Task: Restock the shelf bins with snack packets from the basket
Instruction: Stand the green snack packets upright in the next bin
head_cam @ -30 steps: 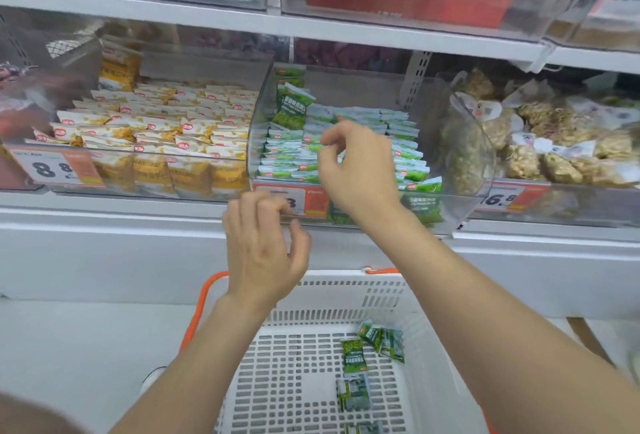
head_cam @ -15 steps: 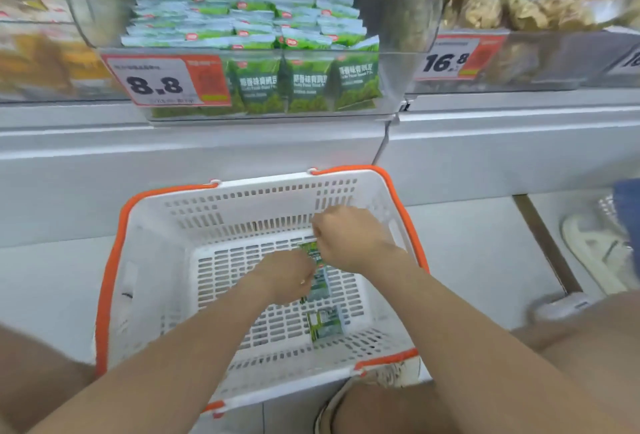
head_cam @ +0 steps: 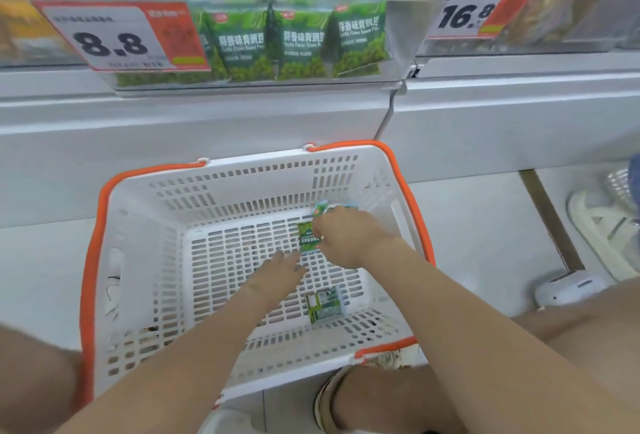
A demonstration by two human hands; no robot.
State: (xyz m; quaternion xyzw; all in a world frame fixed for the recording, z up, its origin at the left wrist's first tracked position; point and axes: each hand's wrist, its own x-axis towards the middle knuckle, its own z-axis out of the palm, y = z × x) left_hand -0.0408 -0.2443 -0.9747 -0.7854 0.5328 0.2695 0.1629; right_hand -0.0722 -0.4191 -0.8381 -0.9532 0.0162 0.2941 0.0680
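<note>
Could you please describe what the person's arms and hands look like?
Both forearms are bare to the frame edge: no sleeves, gloves, watch or bracelet. The left hand wears nothing; the right hand has a small glint on one finger, perhaps a ring, too small to tell.

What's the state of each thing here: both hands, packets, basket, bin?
right hand: grips green packets, inside the basket
held packets: pinched in the right hand's fingers
left hand: fingers straight, holds nothing, over the basket floor
loose packet: lying on the basket floor, untouched
basket: handles folded down, few packets inside
shelf bin: stocked with green packets
</note>
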